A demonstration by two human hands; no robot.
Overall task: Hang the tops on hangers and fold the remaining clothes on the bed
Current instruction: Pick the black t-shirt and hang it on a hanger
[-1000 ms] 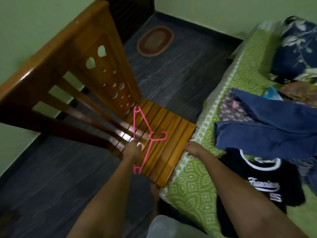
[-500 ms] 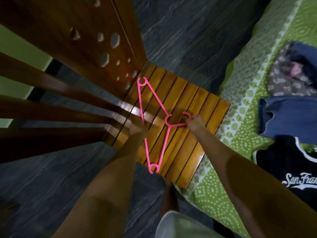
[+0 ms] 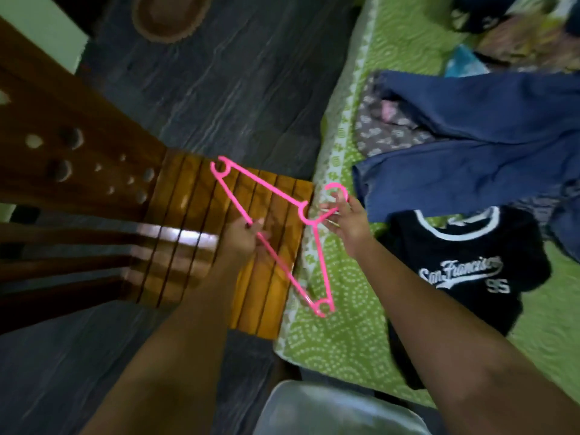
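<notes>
A pink plastic hanger (image 3: 270, 186) is held up over the wooden chair seat (image 3: 194, 215) and the bed's edge. My left hand (image 3: 243, 238) grips its long bottom bar near the middle. My right hand (image 3: 346, 219) pinches the neck just below the hook. On the green patterned bedsheet (image 3: 332, 334) lies a black top (image 3: 464, 271) with white "San Francisco 95" lettering, to the right of my right hand. Blue trousers (image 3: 477, 146) lie spread above it, partly over a grey printed garment (image 3: 379, 127).
The wooden chair's dark backrest (image 3: 62, 158) fills the left side. A dark floor holds a small oval mat (image 3: 171, 14) at the top. More clothes (image 3: 518, 32) are piled at the bed's far right. A grey fabric (image 3: 329, 409) shows at the bottom.
The hanger has come up off the chair seat and shifted right toward the bed. My right hand now pinches its neck; the left still grips the bar. The view has swung right.
</notes>
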